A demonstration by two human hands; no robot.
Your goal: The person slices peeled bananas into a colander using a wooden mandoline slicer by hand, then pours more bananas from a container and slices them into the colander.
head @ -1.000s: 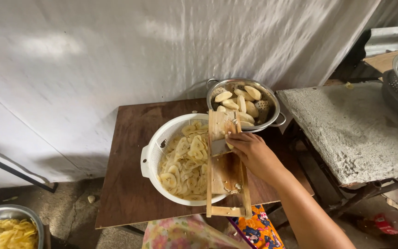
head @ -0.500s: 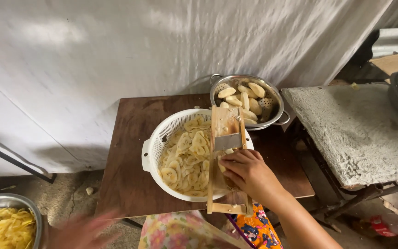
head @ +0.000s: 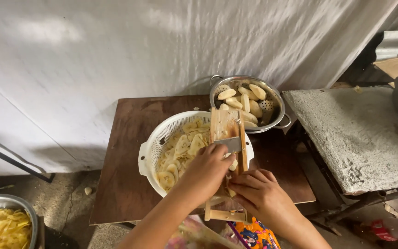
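One wooden slicer (head: 227, 138), two hands (head: 208, 170) (head: 259, 193) on it, one white colander (head: 155, 147), one metal colander (head: 272, 122).

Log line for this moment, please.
left hand: on wooden slicer board | right hand: at board's lower end | white perforated basket: pale slices inside

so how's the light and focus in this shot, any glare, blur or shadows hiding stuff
Head view: soft even daylight, no strong glare; pale bright patches on the white sheet. Both hands, the wooden slicer and white colander are sharp. Dark shadow lies under the concrete slab; the steel bowl shows only dull reflections.
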